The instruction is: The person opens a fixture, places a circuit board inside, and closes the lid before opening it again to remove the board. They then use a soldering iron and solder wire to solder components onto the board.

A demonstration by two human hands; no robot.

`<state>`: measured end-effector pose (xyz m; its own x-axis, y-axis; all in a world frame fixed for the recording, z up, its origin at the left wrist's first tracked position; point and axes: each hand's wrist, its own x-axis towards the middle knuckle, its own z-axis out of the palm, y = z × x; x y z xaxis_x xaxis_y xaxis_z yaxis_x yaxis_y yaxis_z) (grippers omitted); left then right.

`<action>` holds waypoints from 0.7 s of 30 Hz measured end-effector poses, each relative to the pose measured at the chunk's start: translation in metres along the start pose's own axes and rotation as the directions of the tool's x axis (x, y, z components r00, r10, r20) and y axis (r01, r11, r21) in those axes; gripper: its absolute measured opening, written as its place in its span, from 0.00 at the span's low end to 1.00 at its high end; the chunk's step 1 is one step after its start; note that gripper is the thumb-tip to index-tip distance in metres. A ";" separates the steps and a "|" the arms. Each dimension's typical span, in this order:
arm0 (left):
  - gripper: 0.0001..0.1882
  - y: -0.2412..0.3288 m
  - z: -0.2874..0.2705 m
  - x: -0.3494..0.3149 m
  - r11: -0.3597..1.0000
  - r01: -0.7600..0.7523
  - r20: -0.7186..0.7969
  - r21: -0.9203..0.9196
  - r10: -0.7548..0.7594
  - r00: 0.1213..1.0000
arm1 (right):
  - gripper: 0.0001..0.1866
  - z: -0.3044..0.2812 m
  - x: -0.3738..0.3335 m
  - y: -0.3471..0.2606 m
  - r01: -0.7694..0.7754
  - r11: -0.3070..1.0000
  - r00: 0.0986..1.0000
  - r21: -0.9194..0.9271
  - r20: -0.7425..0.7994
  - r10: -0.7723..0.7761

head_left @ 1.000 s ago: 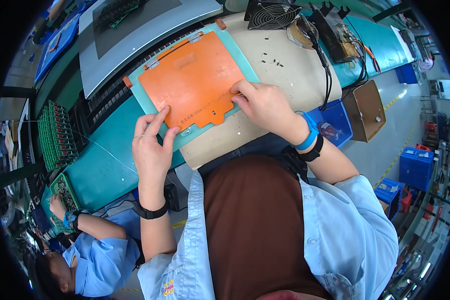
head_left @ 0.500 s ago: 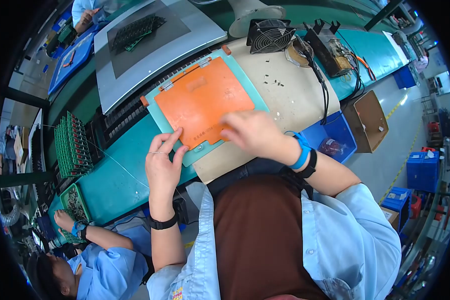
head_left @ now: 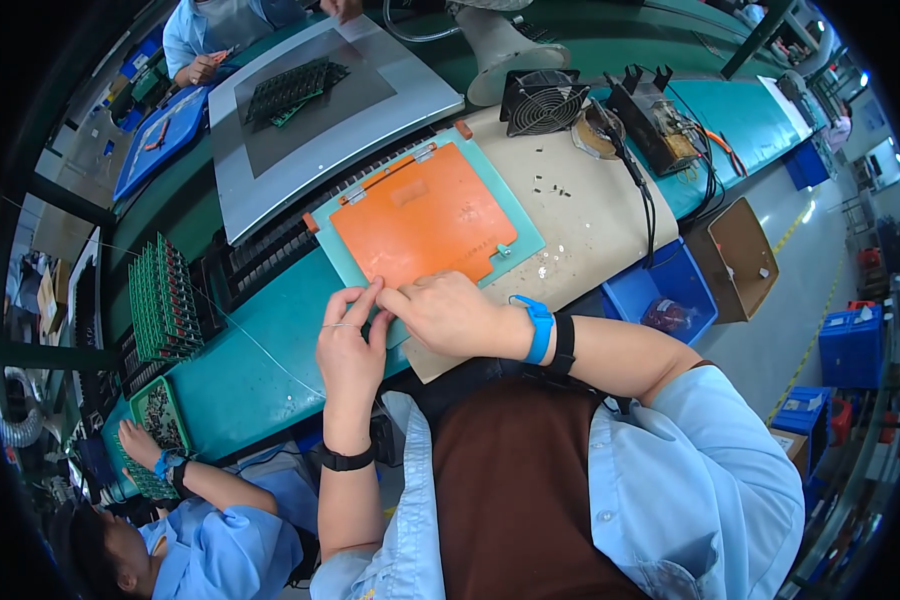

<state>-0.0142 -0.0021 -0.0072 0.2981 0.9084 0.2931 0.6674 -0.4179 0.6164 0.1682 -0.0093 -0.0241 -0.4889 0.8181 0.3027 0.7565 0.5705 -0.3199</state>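
Note:
A flat mint-green fixture with a hinged orange cover lies in front of me. My left hand is at its near left corner, the index fingertip on the cover and the thumb by the edge. Right beside it, my right hand has its fingers bent together at the same corner; whatever they pinch is hidden. A small latch shows at the cover's near right corner. Metal hinges run along its far edge.
Small dark parts lie on the brown sheet. A fan stands behind, with a blue bin at the right. Green circuit boards stand in a row at left. One co-worker sits lower left; another's hand is across the line.
My right hand has moved left from the cover's near right part to the near left corner, uncovering the right latch. My left hand remains at that corner. The whole view has shifted slightly.

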 end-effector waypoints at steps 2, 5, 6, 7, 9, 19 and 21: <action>0.22 0.001 0.000 -0.001 1.000 0.004 -0.003 0.014 -0.004 1.000 | 0.15 0.002 0.000 -0.002 -0.051 0.999 0.998 0.000 0.034 0.051; 0.21 0.002 0.003 -0.001 1.000 0.003 -0.020 0.006 -0.002 1.000 | 0.18 0.001 0.000 -0.001 -0.052 0.999 0.999 0.003 -0.013 0.052; 0.21 0.003 0.003 -0.001 1.000 0.002 -0.025 0.002 -0.002 1.000 | 0.18 -0.001 -0.001 0.001 -0.053 0.999 0.998 0.002 -0.018 0.053; 0.21 0.004 0.004 0.000 1.000 -0.003 -0.025 0.003 0.003 1.000 | 0.19 -0.005 -0.003 0.005 -0.032 0.992 0.998 0.124 -0.047 0.038; 0.20 0.001 0.003 -0.001 1.000 0.010 -0.034 0.011 -0.009 0.999 | 0.21 -0.012 -0.008 0.016 0.032 0.931 0.994 0.365 -0.106 0.008; 0.29 -0.016 -0.003 0.012 0.978 0.001 -0.195 0.210 0.041 0.980 | 0.22 -0.071 -0.061 0.098 -0.397 0.900 0.816 0.181 -0.379 0.436; 0.32 -0.021 -0.004 0.015 0.982 0.124 -0.080 0.143 -0.114 0.990 | 0.22 -0.063 -0.064 0.109 -0.436 0.880 0.810 0.190 -0.343 0.476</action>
<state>-0.0261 0.0206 -0.0127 0.1646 0.9462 0.2785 0.7900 -0.2955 0.5372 0.3095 -0.0042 -0.0215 0.1129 0.9091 0.4009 0.7961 0.1586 -0.5840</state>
